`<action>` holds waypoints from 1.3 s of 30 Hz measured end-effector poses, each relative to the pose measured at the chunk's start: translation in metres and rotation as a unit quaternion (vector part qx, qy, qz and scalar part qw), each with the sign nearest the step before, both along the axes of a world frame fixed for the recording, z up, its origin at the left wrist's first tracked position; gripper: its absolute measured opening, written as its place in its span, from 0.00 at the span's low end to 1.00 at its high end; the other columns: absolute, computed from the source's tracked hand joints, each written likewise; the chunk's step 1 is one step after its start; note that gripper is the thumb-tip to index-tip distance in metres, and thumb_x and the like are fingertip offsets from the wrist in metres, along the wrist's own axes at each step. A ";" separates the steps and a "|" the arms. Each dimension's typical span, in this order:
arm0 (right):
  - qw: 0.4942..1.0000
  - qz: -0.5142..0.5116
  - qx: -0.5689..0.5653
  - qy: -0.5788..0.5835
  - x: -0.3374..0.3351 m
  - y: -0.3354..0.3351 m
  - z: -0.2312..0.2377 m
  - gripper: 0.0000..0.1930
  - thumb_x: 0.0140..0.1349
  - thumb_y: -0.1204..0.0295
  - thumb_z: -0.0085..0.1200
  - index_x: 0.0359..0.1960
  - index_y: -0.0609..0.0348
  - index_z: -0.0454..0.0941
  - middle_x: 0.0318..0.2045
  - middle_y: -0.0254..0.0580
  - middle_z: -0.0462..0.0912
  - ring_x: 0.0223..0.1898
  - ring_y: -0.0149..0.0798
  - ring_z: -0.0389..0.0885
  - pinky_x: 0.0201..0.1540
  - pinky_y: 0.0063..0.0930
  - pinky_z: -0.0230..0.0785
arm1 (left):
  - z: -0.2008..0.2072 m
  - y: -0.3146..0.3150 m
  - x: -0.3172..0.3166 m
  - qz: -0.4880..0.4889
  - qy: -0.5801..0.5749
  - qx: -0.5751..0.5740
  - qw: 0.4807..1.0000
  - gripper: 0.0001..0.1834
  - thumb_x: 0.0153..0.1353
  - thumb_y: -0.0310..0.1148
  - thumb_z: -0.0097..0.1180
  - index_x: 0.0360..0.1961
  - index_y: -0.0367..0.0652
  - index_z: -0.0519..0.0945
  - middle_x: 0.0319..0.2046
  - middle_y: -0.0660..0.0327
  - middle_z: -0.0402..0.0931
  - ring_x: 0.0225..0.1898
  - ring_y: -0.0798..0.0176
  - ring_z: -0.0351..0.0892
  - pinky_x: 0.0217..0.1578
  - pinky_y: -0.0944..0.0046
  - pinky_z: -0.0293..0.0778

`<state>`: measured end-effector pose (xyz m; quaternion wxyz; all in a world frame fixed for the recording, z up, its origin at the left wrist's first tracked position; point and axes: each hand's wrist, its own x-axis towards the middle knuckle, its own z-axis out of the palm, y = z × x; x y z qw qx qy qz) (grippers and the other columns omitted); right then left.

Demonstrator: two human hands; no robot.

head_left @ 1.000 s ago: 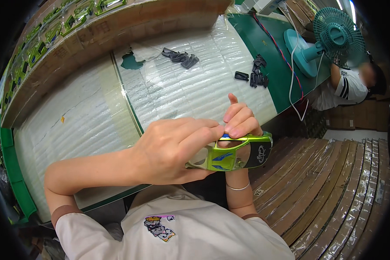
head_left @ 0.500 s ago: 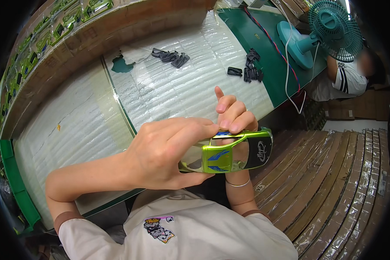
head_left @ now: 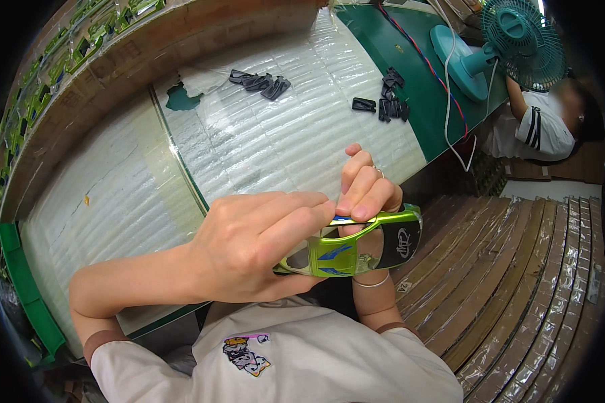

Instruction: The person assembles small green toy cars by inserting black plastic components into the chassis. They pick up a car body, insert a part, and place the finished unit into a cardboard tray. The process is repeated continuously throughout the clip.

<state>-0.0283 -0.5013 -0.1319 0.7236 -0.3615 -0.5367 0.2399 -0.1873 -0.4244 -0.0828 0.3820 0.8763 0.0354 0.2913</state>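
A lime-green toy car body shell (head_left: pixel 331 257) with blue marks and a black front panel is held between my two hands, above the near table edge. My left hand (head_left: pixel 249 235) is closed round its left end, thumb below and fingertips along the upper side. From behind, the thumb and fingers of my right hand (head_left: pixel 368 189) pinch the upper side close to the left fingertips, over a blue strip. Part of the right hand is hidden by the shell. Black plastic pieces lie beyond the hands in two groups, one left of centre (head_left: pixel 261 84) and one farther right (head_left: pixel 388 104).
A cardboard box edge (head_left: pixel 114 64) curves round the back left, with several green shells behind it. At the right back stand a teal fan (head_left: pixel 514 37) and its cables. Another person (head_left: pixel 534 124) sits beyond. Stacked taped cartons (head_left: pixel 491 282) fill the lower right.
The shell has tipped slightly and come a little lower, with both hands still on it. My right fingers have shifted, and the ring shows now. The other person has moved slightly.
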 end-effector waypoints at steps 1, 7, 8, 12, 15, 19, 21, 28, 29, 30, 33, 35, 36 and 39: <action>1.000 0.005 0.000 0.002 0.000 0.000 0.000 0.09 0.47 0.69 0.62 0.20 0.44 0.72 0.21 0.24 0.78 0.25 0.26 0.65 0.54 0.32 0.52 | 0.001 0.000 -0.001 -0.004 0.004 0.000 1.000 0.29 0.32 0.34 0.67 0.40 0.39 0.73 0.37 0.57 0.76 0.32 0.58 0.78 0.29 0.64 0.74; 0.999 0.003 0.007 0.044 -0.003 0.004 -0.005 0.08 0.48 0.69 0.62 0.21 0.45 0.72 0.22 0.25 0.78 0.30 0.27 0.68 0.60 0.36 0.49 | -0.002 0.001 0.001 0.010 -0.006 -0.012 1.000 0.31 0.30 0.33 0.68 0.41 0.39 0.72 0.37 0.57 0.76 0.33 0.56 0.78 0.30 0.64 0.74; 0.999 0.004 0.014 0.047 -0.004 0.005 -0.006 0.09 0.48 0.68 0.63 0.22 0.45 0.72 0.22 0.25 0.78 0.32 0.28 0.69 0.61 0.38 0.47 | -0.003 0.001 0.001 0.016 -0.008 -0.017 1.000 0.31 0.30 0.33 0.68 0.41 0.39 0.72 0.37 0.57 0.76 0.33 0.56 0.78 0.31 0.64 0.74; 0.997 0.023 0.036 0.062 -0.001 0.008 -0.010 0.11 0.46 0.66 0.64 0.23 0.46 0.71 0.24 0.27 0.78 0.39 0.31 0.70 0.64 0.40 0.44 | 0.000 0.002 0.003 0.012 -0.008 -0.024 1.000 0.31 0.31 0.32 0.68 0.41 0.39 0.72 0.37 0.57 0.76 0.34 0.56 0.78 0.32 0.64 0.74; 0.997 0.030 0.030 0.066 -0.001 0.008 -0.009 0.12 0.45 0.64 0.65 0.24 0.46 0.71 0.25 0.28 0.78 0.42 0.32 0.71 0.64 0.40 0.45 | 0.001 0.001 0.004 0.017 -0.013 -0.039 0.999 0.30 0.32 0.32 0.68 0.41 0.39 0.72 0.37 0.56 0.76 0.35 0.55 0.78 0.33 0.63 0.74; 0.999 -0.009 0.017 0.043 -0.006 0.009 -0.007 0.14 0.44 0.66 0.66 0.25 0.46 0.69 0.26 0.28 0.77 0.41 0.33 0.71 0.64 0.40 0.46 | 0.002 0.000 0.004 0.022 -0.006 -0.066 0.998 0.29 0.33 0.32 0.68 0.41 0.38 0.72 0.37 0.55 0.76 0.35 0.55 0.78 0.34 0.63 0.74; 0.999 -0.022 0.026 0.030 -0.005 0.010 -0.009 0.16 0.41 0.67 0.68 0.26 0.46 0.69 0.24 0.28 0.76 0.39 0.32 0.71 0.63 0.40 0.47 | 0.001 -0.001 0.005 0.022 -0.005 -0.070 0.997 0.29 0.34 0.32 0.68 0.41 0.38 0.72 0.37 0.55 0.76 0.35 0.54 0.78 0.34 0.63 0.74; 0.994 -0.093 0.022 -0.055 -0.004 0.009 -0.007 0.19 0.34 0.68 0.72 0.23 0.45 0.69 0.21 0.25 0.72 0.30 0.30 0.71 0.61 0.42 0.50 | 0.000 -0.002 0.004 0.029 -0.004 -0.049 0.998 0.28 0.33 0.32 0.68 0.41 0.39 0.73 0.37 0.55 0.76 0.35 0.54 0.78 0.34 0.63 0.74; 0.994 -0.088 0.020 -0.056 -0.004 0.008 -0.006 0.19 0.34 0.68 0.72 0.22 0.45 0.69 0.21 0.25 0.72 0.30 0.29 0.70 0.61 0.42 0.50 | 0.000 -0.003 0.004 0.030 -0.003 -0.044 0.999 0.28 0.33 0.32 0.68 0.40 0.39 0.73 0.37 0.55 0.76 0.35 0.54 0.78 0.34 0.63 0.74; 0.995 -0.084 0.016 -0.058 -0.003 0.007 -0.006 0.19 0.34 0.68 0.72 0.22 0.45 0.70 0.21 0.24 0.71 0.29 0.29 0.70 0.61 0.42 0.50 | 0.000 -0.003 0.004 0.030 -0.005 -0.041 0.999 0.28 0.33 0.31 0.68 0.40 0.39 0.73 0.37 0.55 0.77 0.35 0.54 0.78 0.34 0.63 0.74; 0.995 -0.074 0.002 -0.065 -0.002 0.002 -0.007 0.18 0.38 0.65 0.70 0.22 0.44 0.67 0.21 0.25 0.68 0.30 0.29 0.67 0.62 0.43 0.48 | -0.003 -0.004 0.005 0.031 -0.011 -0.027 0.999 0.28 0.33 0.31 0.68 0.40 0.38 0.73 0.36 0.55 0.77 0.35 0.55 0.78 0.34 0.63 0.75; 0.995 -0.075 0.008 -0.069 -0.001 0.002 -0.008 0.18 0.38 0.65 0.70 0.23 0.43 0.67 0.22 0.25 0.69 0.31 0.29 0.67 0.63 0.44 0.47 | -0.003 -0.004 0.006 0.030 -0.018 -0.011 0.999 0.28 0.34 0.32 0.68 0.40 0.38 0.73 0.36 0.55 0.77 0.35 0.55 0.78 0.33 0.63 0.75; 0.994 -0.080 0.018 -0.070 0.000 0.004 -0.008 0.18 0.37 0.66 0.70 0.23 0.43 0.68 0.22 0.25 0.70 0.31 0.30 0.69 0.62 0.44 0.48 | -0.003 -0.004 0.006 0.028 -0.018 -0.027 0.999 0.28 0.34 0.32 0.68 0.40 0.38 0.73 0.36 0.55 0.77 0.34 0.55 0.78 0.34 0.63 0.75; 0.995 -0.074 0.023 -0.069 0.000 0.007 -0.006 0.18 0.36 0.66 0.71 0.25 0.43 0.70 0.24 0.25 0.72 0.34 0.31 0.70 0.62 0.46 0.47 | -0.001 -0.003 0.006 0.023 -0.015 -0.069 0.997 0.29 0.34 0.33 0.68 0.40 0.37 0.73 0.36 0.55 0.77 0.34 0.55 0.79 0.34 0.63 0.75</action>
